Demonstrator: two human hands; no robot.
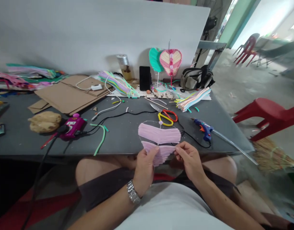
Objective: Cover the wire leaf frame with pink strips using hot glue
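Observation:
Over the table's front edge, my left hand grips a heart-shaped wire frame covered with lilac pipe cleaners, thumb on top near its middle. A gap shows between the upper and lower rows of strips, and a thin wire outline curves above them. With thumb and fingers closed, my right hand pinches the right end of the lower section's top strip. Just beyond the frame lie scissors with one red and one yellow handle. A blue glue gun rests to the right of my right hand.
Bundles of pipe cleaners and brown cardboard lie behind. A magenta power socket with cords sits left. A phone, a jar, finished fans and a bag line the back. A red chair stands right.

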